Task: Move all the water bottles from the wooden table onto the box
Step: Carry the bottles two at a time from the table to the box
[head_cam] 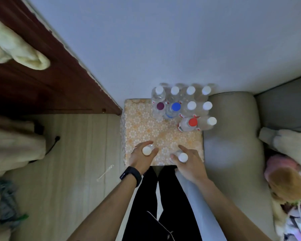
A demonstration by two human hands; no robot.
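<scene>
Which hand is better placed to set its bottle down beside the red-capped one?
Probably the right hand: its white-capped bottle is nearer the red-capped bottle on the box. The left hand grips the other white-capped bottle farther away.

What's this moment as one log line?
left hand: holds left bottle | right hand: holds right bottle | box: more bottles, far right corner

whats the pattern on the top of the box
Orange and white floral lattice print covers the box, seen best in the head view.

Home living room: grey sofa (233, 136), plank floor (80, 153), plush toys (285, 180), towel (16, 47) on wooden furniture (33, 80).
</scene>
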